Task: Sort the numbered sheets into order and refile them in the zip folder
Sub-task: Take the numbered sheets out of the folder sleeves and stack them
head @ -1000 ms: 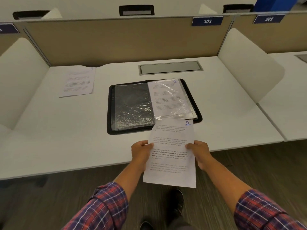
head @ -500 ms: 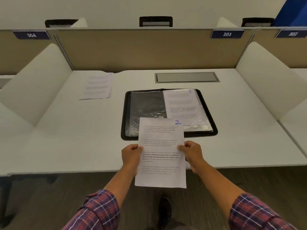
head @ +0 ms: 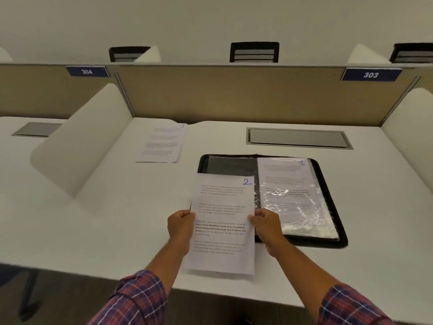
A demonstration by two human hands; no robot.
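Above the open zip folder (head: 328, 198), both hands pinch sheet 2 (head: 222, 221) by its side edges; keep it flat, feed its top edge squarely into the next sleeve.

The sheet (head: 222, 221) I hold reads "2" in blue; the sheet in the folder's right sleeve (head: 290, 184) reads "1"; the far-left sheet (head: 161, 144) reads "3". Partition plates read "304" (head: 87, 71) and "303" (head: 371, 75).
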